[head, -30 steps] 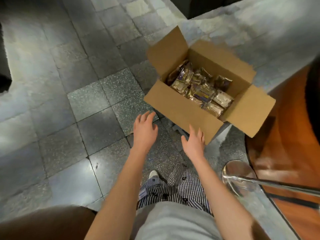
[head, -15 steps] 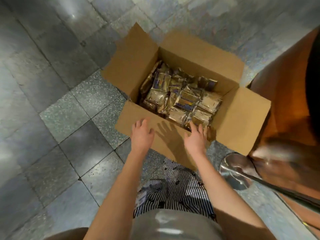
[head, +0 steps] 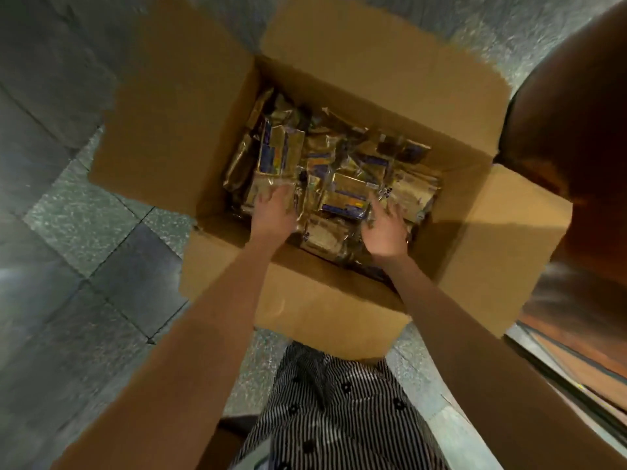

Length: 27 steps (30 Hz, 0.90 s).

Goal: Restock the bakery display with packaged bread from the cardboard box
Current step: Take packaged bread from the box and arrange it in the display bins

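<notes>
- Striped clothing (head: 339, 418) is seen nearest the camera, directly below the cardboard box (head: 322, 310), which stands open on the tiled floor (head: 68, 232) with its flaps folded outward.
- Both forearms are passed over the near wall of the box, and both hands are inside it.
- The left hand (head: 274, 212) is laid with fingers extended on a packet at the near left of the pile; no closed grip is seen, though the fingers are blurred.
- The right hand (head: 385, 228) is spread wide, its fingertips touching packets at the near right; nothing is held.
- The bread packets (head: 346, 198) are piled loosely inside the box, overlapping and tilted, in glossy wrapping.
- Judgement: the step in hand is the first pick. The top packets are best taken first, gripped by their long edges rather than by the loose film, which is likely to slip or tear. Light pressure is advised, since bread is easily crushed.
- A rounded brown surface (head: 576, 113) is noted beyond the box at the right; it cannot be told whether this is the display.
</notes>
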Each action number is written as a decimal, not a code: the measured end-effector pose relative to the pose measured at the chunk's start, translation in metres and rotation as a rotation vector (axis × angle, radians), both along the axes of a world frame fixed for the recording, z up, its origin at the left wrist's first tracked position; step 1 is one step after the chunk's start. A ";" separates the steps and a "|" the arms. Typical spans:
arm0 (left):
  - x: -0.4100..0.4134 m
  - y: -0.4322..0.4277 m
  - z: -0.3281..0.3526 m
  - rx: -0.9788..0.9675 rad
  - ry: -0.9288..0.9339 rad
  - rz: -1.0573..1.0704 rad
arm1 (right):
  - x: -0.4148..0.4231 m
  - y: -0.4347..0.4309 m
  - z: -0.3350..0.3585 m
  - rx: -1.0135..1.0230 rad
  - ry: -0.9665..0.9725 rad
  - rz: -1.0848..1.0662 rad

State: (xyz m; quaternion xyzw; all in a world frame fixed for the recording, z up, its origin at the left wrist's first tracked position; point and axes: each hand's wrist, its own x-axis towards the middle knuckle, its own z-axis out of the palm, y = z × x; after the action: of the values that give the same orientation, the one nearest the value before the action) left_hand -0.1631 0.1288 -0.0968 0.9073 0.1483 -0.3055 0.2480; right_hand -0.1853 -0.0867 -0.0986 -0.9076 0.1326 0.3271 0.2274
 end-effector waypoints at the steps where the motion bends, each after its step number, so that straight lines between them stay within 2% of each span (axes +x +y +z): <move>1: 0.010 0.002 -0.011 0.031 0.008 -0.029 | 0.007 0.001 -0.008 0.012 0.022 -0.008; 6: 0.054 0.008 -0.050 0.041 -0.036 -0.015 | 0.027 0.007 -0.054 0.116 -0.013 -0.069; 14: 0.080 -0.001 -0.100 0.156 -0.005 -0.117 | 0.042 0.014 -0.100 0.038 -0.067 0.044; 21: 0.084 -0.006 -0.106 0.277 -0.047 -0.103 | 0.047 0.007 -0.103 -0.011 -0.098 0.047; 24: 0.087 -0.004 -0.098 0.230 -0.052 -0.074 | 0.057 0.003 -0.097 -0.071 -0.030 0.122; 27: 0.083 0.001 -0.082 0.090 -0.071 0.001 | 0.060 -0.001 -0.091 -0.013 -0.003 0.151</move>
State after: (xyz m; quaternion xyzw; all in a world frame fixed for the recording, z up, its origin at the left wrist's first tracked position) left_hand -0.0802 0.1300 -0.1792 0.9277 0.1536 -0.2661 0.2120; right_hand -0.1252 -0.0873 -0.1894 -0.9169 0.0656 0.3412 0.1962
